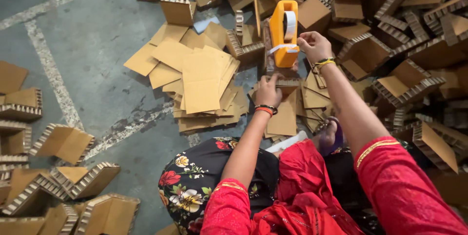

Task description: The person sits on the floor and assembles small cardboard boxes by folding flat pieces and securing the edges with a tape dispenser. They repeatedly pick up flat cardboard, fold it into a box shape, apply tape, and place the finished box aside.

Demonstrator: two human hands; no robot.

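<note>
Right hand: the right hand (314,46) pinches the free end of the white tape (282,48), fingertips closed on the strip just beside the dispenser's right edge.
Left hand: the left hand (268,91) presses down on a small cardboard corner piece (285,83) below the dispenser, fingers curled over its near edge; how tightly it clasps cannot be told.
Tape dispenser: the orange tape dispenser (283,32) stands upright between the two hands, a white roll showing in its top slot, the strip drawn across its lower front.
Flat sheets: a loose stack of brown cardboard sheets (201,81) lies just left of the left hand.
Finished pieces: folded honeycomb-edged corner pieces (404,84) are heaped to the right and behind; more of them (63,142) sit well apart at the left edge.
Surface: a grey concrete floor (97,45) with worn pale painted lines.
Person: red sleeves, bangles on both wrists, a dark floral cloth over the lap.
</note>
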